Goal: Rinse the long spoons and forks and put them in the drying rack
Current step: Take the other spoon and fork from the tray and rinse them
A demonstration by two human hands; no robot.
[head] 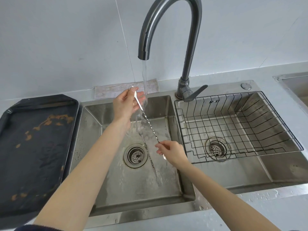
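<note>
A long twisted-handle utensil [150, 126] is held slanted across the running water stream [144, 80]. My left hand [127, 104] grips its upper end under the stream; which end that is I cannot tell. My right hand [171, 151] pinches its lower end above the left sink basin [93, 147]. A second long twisted fork [150, 161] lies on the basin floor beside the drain [135, 155], tines toward the front. The black wire drying rack [281, 129] sits in the right basin with nothing in it.
The tall curved faucet [188, 47] rises between the basins, its lever [196, 93] pointing right. A black tray [33, 147] with brown smears rests on the counter at left. A folded cloth [116, 88] lies behind the left basin.
</note>
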